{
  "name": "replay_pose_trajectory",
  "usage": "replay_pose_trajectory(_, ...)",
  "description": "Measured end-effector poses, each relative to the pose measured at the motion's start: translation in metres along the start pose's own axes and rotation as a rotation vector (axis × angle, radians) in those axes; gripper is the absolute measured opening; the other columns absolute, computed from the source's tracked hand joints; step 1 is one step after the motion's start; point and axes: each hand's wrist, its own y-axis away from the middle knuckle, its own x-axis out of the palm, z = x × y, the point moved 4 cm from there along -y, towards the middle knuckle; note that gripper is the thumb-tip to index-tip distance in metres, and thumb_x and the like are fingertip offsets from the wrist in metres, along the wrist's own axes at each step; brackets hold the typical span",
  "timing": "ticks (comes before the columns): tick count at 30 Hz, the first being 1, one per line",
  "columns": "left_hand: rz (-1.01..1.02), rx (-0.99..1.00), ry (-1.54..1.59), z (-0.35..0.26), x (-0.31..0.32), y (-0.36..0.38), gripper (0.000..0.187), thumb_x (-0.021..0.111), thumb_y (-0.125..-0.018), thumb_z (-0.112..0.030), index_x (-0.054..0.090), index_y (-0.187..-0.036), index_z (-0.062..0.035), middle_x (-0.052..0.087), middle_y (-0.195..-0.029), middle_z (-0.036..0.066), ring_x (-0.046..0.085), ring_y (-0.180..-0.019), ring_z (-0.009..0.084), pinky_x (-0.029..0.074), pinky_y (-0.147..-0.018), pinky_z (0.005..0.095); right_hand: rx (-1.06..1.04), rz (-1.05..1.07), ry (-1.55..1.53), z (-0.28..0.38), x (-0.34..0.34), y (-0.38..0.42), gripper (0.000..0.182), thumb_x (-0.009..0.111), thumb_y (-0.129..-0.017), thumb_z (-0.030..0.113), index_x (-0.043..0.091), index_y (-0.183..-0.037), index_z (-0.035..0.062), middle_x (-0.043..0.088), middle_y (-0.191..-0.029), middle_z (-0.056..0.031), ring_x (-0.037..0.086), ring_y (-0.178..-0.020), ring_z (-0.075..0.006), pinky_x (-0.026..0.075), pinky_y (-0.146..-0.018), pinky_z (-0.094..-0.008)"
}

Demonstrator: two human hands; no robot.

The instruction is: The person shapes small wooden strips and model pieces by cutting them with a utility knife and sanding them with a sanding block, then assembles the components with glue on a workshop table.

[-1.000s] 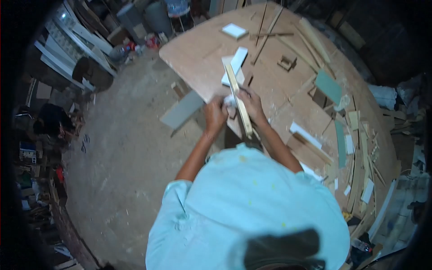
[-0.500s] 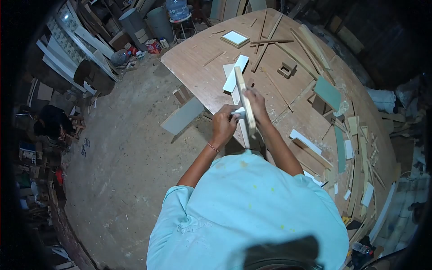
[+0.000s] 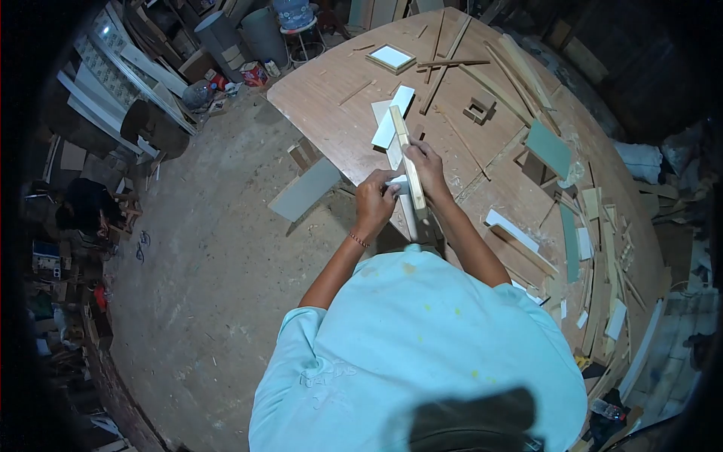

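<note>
A long pale wooden strip (image 3: 410, 169) stands on edge in front of my body, over the near edge of the wooden table (image 3: 324, 105). My right hand (image 3: 429, 173) grips it from the right side, fingers over its upper edge. Against its left side, my left hand (image 3: 375, 200) pinches a small light-grey piece (image 3: 398, 181). Beneath both hands lies another pale strip (image 3: 407, 215), pointing toward my body. A white board (image 3: 394, 120) rests on the table just beyond the upright strip.
On the table lie a small framed panel (image 3: 391, 57), crossed brown sticks (image 3: 446, 64), a small square wooden frame (image 3: 479, 111), a green board (image 3: 548, 149) and several offcuts at the right. A grey board (image 3: 305, 190) juts out left of the table. A person (image 3: 89, 207) sits at far left.
Both hands and the strip keep nearly the same pose. The whole view has shifted slightly, with the table a little higher in the picture.
</note>
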Motion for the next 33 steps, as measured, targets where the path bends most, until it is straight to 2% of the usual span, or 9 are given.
replay_pose_trajectory(3, -0.036, -0.09, 0.055, 0.015, -0.002, -0.003, 0.015, 0.059, -0.067, 0.002, 0.06, -0.081, 0.0007, 0.059, -0.078, 0.014, 0.058, -0.067, 0.0257, 0.046, -0.06, 0.0301, 0.057, 0.052, 0.018, 0.014, 0.013, 0.026, 0.041, 0.058, -0.075, 0.021, 0.051, -0.108, -0.0009, 0.057, -0.086, -0.0106, 0.052, -0.075, -0.0134, 0.042, -0.067, -0.0255)
replay_pose_trajectory(6, -0.156, -0.088, 0.001, 0.036, -0.01, -0.014, 0.019, 0.057, -0.068, 0.003, 0.06, -0.087, 0.0001, 0.061, -0.073, 0.011, 0.057, -0.058, 0.0132, 0.045, -0.053, 0.0254, -0.125, 0.071, 0.136, 0.014, 0.022, 0.045, 0.045, 0.059, -0.075, 0.022, 0.048, -0.112, -0.0012, 0.054, -0.097, -0.0129, 0.051, -0.085, -0.015, 0.041, -0.075, -0.0262)
replay_pose_trajectory(9, -0.11, -0.014, 0.007, 0.031, -0.006, -0.006, 0.018, 0.057, -0.068, 0.003, 0.06, -0.086, 0.0018, 0.061, -0.072, 0.012, 0.057, -0.057, 0.0133, 0.045, -0.053, 0.025, 0.02, 0.079, 0.05, 0.02, 0.015, 0.034, 0.047, 0.059, -0.074, 0.023, 0.048, -0.111, -0.0039, 0.055, -0.097, -0.014, 0.052, -0.081, -0.015, 0.042, -0.072, -0.027)
replay_pose_trajectory(12, -0.029, 0.026, 0.068, 0.003, 0.0, 0.002, 0.017, 0.057, -0.069, 0.003, 0.059, -0.085, 0.0038, 0.061, -0.072, 0.013, 0.057, -0.058, 0.0134, 0.046, -0.053, 0.025, -0.034, -0.022, 0.036, 0.001, -0.001, -0.001, 0.043, 0.056, -0.075, 0.024, 0.05, -0.108, -0.003, 0.057, -0.084, -0.0113, 0.052, -0.073, -0.0123, 0.043, -0.063, -0.0252)
replay_pose_trajectory(14, -0.026, -0.089, 0.053, 0.006, 0.001, 0.0, 0.017, 0.058, -0.066, 0.005, 0.06, -0.082, 0.0009, 0.059, -0.077, 0.014, 0.06, -0.067, 0.0223, 0.046, -0.058, 0.0295, 0.013, -0.008, 0.071, 0.009, 0.004, 0.008, 0.043, 0.056, -0.075, 0.022, 0.049, -0.109, -0.0034, 0.057, -0.086, -0.0121, 0.052, -0.075, -0.0138, 0.043, -0.066, -0.0255)
replay_pose_trajectory(16, -0.094, -0.084, 0.062, 0.022, -0.004, -0.009, 0.017, 0.058, -0.066, 0.005, 0.06, -0.082, 0.0013, 0.059, -0.077, 0.013, 0.06, -0.067, 0.0222, 0.046, -0.058, 0.0292, 0.077, 0.059, -0.002, 0.012, 0.014, 0.031, 0.044, 0.057, -0.075, 0.021, 0.048, -0.111, -0.0031, 0.057, -0.091, -0.0135, 0.053, -0.08, -0.0162, 0.042, -0.071, -0.0272)
replay_pose_trajectory(18, -0.157, -0.077, 0.063, 0.027, -0.011, -0.011, 0.017, 0.058, -0.066, 0.005, 0.059, -0.083, 0.0018, 0.06, -0.078, 0.013, 0.06, -0.067, 0.0222, 0.046, -0.058, 0.0289, -0.111, 0.053, 0.138, 0.009, 0.018, 0.044, 0.046, 0.059, -0.075, 0.023, 0.048, -0.112, -0.0013, 0.057, -0.08, -0.0076, 0.051, -0.068, -0.0101, 0.042, -0.06, -0.0231)
replay_pose_trajectory(24, 0.031, -0.049, 0.092, -0.001, 0.0, 0.004, 0.019, 0.059, -0.066, 0.003, 0.06, -0.084, -0.0002, 0.06, -0.08, 0.013, 0.06, -0.067, 0.0221, 0.047, -0.058, 0.0282, 0.052, 0.009, -0.087, 0.001, -0.001, 0.001, 0.04, 0.057, -0.074, 0.023, 0.052, -0.106, -0.0007, 0.055, -0.079, -0.0079, 0.051, -0.067, -0.0104, 0.042, -0.057, -0.023)
replay_pose_trajectory(33, -0.088, -0.169, 0.052, 0.028, -0.009, -0.008, 0.016, 0.059, -0.067, 0.003, 0.061, -0.083, -0.0002, 0.06, -0.077, 0.013, 0.06, -0.065, 0.0201, 0.047, -0.059, 0.0277, -0.018, 0.052, 0.088, 0.0, 0.015, 0.041, 0.039, 0.059, -0.074, 0.024, 0.053, -0.106, 0.0009, 0.055, -0.074, -0.0064, 0.049, -0.062, -0.0094, 0.041, -0.054, -0.0228)
